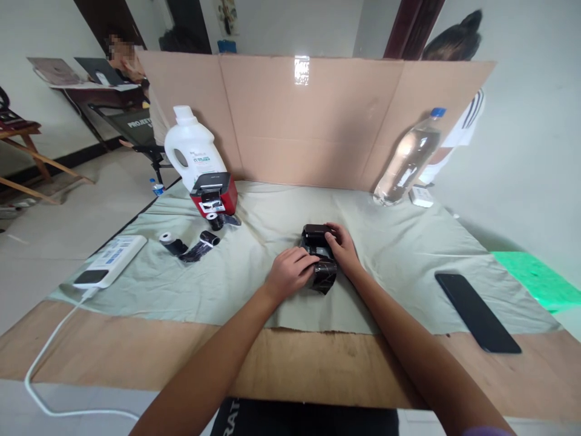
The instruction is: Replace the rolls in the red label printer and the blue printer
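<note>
In the middle of the cloth sits a small black boxy device (318, 233), with a raised part at its far side and glossy black film (325, 275) hanging at its near side. My left hand (293, 269) reaches over the near left side, its fingers bent together on the film. My right hand (342, 248) grips the device's right side, thumb on top and fingers behind. What lies under the left fingertips is partly hidden. Loose rolls of black film (200, 245) with white cores lie to the left, near a red and black machine (214, 194).
A white jug (193, 148) stands behind the machine. Left lies a white power strip (111, 260) with its cable; right, a black phone (476, 312). A large water bottle (408, 157) leans against the cardboard screen (313, 121). Two other people are beyond it.
</note>
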The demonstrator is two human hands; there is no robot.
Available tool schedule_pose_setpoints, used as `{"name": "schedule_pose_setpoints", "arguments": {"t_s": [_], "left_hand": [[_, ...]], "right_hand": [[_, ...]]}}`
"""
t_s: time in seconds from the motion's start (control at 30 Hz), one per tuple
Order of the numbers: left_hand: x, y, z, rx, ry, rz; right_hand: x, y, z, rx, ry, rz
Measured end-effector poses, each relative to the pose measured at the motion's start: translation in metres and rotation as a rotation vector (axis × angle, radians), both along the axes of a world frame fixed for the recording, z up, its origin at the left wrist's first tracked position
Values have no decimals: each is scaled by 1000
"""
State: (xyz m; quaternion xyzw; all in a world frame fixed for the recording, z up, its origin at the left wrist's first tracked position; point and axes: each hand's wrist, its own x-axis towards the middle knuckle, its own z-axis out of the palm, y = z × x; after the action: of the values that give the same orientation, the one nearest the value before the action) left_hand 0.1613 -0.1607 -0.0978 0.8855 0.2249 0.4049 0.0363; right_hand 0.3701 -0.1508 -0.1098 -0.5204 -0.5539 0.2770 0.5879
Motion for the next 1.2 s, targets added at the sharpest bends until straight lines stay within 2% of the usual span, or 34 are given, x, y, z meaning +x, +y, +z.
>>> {"name": "schedule_pose_setpoints", "arguments": {"t_s": [0.43,0.73,0.97,1.1,1.2], "left_hand": [[5,5,-1,-175,8,104],[15,15,-3,-315,125,211],[11,9,-1,-172,11,215],[7,8,-2,-122,-96,208],[5,8,-3,-118,-94,207]], "right_hand": [[0,-1,1,-1,-23,-19],[-1,-4,3,-11,-6,-5],[1,-5,2,-28,25,113],[1,-4,1,-37,4,131],[1,-5,1,-45,-11,143]]}}
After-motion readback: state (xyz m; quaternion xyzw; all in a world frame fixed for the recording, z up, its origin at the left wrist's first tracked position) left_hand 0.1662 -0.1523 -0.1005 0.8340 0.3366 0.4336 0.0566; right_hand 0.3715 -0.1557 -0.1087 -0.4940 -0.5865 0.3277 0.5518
